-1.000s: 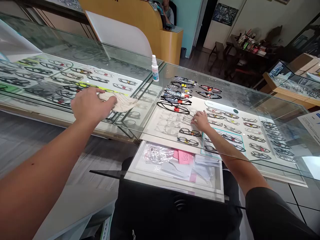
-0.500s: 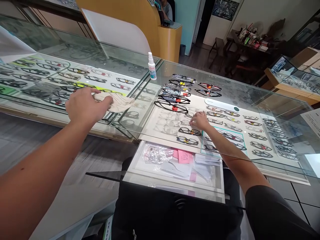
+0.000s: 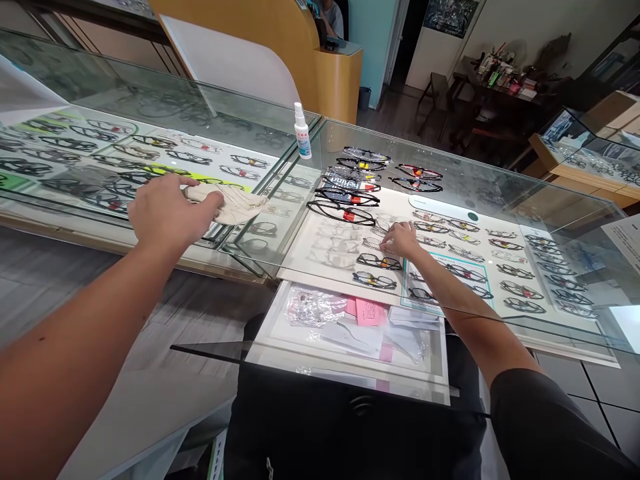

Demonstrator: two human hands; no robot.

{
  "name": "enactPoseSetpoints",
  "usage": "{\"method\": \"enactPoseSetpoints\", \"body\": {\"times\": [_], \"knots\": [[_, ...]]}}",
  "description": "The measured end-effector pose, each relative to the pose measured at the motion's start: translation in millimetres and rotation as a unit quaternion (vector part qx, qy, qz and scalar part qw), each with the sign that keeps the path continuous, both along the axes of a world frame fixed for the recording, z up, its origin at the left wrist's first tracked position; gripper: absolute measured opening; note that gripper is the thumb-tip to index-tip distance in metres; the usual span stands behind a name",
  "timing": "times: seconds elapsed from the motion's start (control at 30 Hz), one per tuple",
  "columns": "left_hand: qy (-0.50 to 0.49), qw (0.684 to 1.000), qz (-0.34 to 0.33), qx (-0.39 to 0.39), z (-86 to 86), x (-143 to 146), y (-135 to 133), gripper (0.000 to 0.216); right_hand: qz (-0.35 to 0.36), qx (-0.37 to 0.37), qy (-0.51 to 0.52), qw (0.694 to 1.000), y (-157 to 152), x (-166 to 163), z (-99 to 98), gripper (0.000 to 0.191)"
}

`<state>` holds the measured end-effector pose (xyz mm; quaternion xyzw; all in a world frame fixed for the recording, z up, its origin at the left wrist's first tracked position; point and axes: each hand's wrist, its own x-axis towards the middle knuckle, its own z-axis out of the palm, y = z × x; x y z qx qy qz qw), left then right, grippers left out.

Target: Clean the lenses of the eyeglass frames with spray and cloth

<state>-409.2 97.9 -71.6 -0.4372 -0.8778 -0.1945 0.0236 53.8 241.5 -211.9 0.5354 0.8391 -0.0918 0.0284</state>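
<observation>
My left hand (image 3: 167, 212) is closed on a cream cleaning cloth (image 3: 237, 203), held over the left display case. The cloth hangs out past the thumb. My right hand (image 3: 401, 239) reaches into the right-hand case, with fingers bent and pressed together at a thin, pale-framed pair of eyeglasses (image 3: 373, 244); the fingertips are partly hidden. Just nearer to me lie a dark pair (image 3: 379, 262) and a yellow-tagged pair (image 3: 375, 280). Several dark frames, one with a red tag (image 3: 341, 213), rest on the glass top beyond the hand.
A white spray bottle (image 3: 302, 132) stands upright near the joint between the cases. Below the right case, an open drawer (image 3: 270, 327) holds plastic bags and pink papers (image 3: 370, 312). The glass top's front edge crosses above my right forearm. A person (image 3: 333, 17) sits behind the wooden counter (image 3: 340, 80).
The view has shifted very slightly. Both hands keep nearly the same places, the left still with the cloth and the right still at the pale eyeglasses.
</observation>
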Motion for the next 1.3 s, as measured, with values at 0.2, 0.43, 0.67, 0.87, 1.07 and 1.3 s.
{"method": "enactPoseSetpoints", "body": {"times": [0.2,0.43,0.67,0.87,1.07,1.3], "knots": [[-0.001,1.000,0.003,-0.005,0.9,0.7,0.0,0.065,0.010,0.001,-0.004,1.000,1.6,0.3,0.5,0.020],[0.007,1.000,0.000,-0.004,-0.9,-1.1,0.3,0.066,0.021,0.007,-0.010,1.000,-0.5,-0.3,2.4,0.020],[-0.003,1.000,0.009,-0.007,1.6,1.1,1.1,0.069,0.023,0.020,-0.019,0.999,-0.9,-2.3,0.8,0.018],[0.003,1.000,0.006,-0.008,0.1,-1.4,1.7,0.066,0.028,0.030,-0.021,0.999,-2.6,-2.5,-2.0,0.021],[0.001,1.000,0.007,-0.003,0.1,-0.7,1.4,0.063,0.018,0.022,-0.015,0.999,-1.5,-0.2,-3.3,0.020],[-0.001,1.000,0.004,0.003,0.1,-0.7,0.9,0.060,0.017,0.009,-0.003,1.000,-0.6,0.8,-5.0,0.032]]}}
